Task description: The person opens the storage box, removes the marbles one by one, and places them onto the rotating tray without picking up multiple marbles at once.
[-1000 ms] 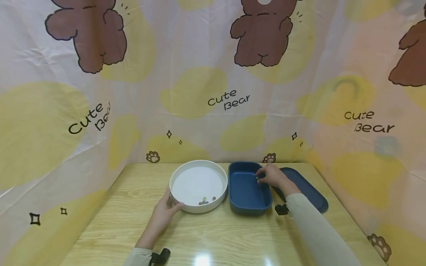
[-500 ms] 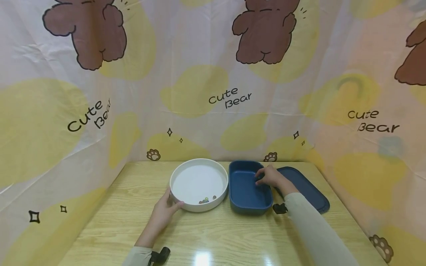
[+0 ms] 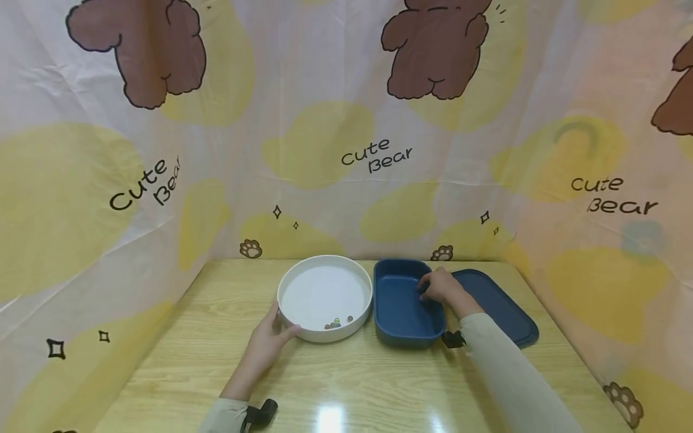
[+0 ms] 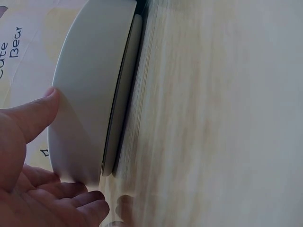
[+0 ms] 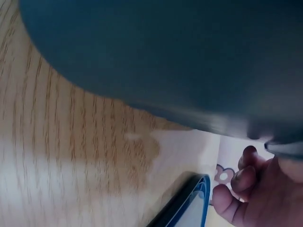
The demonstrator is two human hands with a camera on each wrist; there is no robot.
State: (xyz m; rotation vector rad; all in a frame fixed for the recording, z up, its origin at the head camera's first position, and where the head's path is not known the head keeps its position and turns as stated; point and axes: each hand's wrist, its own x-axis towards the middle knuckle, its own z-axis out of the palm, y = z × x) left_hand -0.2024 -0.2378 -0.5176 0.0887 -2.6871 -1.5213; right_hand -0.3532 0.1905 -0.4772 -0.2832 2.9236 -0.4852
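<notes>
In the head view my left hand (image 3: 267,337) holds the near left side of a round white dish (image 3: 319,288), thumb at its rim. The left wrist view shows that thumb on the edge of the dish (image 4: 90,90) and the fingers against its side. Several small glassy marbles (image 3: 332,325) lie at the near side inside it. My right hand (image 3: 445,287) reaches over the right wall of a deep navy box (image 3: 403,313), fingertips inside. Outside the box (image 5: 142,47), the right wrist view shows some curled fingers (image 5: 244,179); I cannot tell whether the hidden fingertips pinch a marble.
A flat navy lid (image 3: 500,310) lies on the wooden table (image 3: 346,385) to the right of the box, partly behind the right forearm. The dish and box stand close side by side. A patterned cloth (image 3: 314,144) with bears rises behind and at both sides.
One second ago a marble showed at my right fingertips; now none shows there, and the hand stays at the box's right wall. My left hand keeps its hold. The head view has tilted slightly.
</notes>
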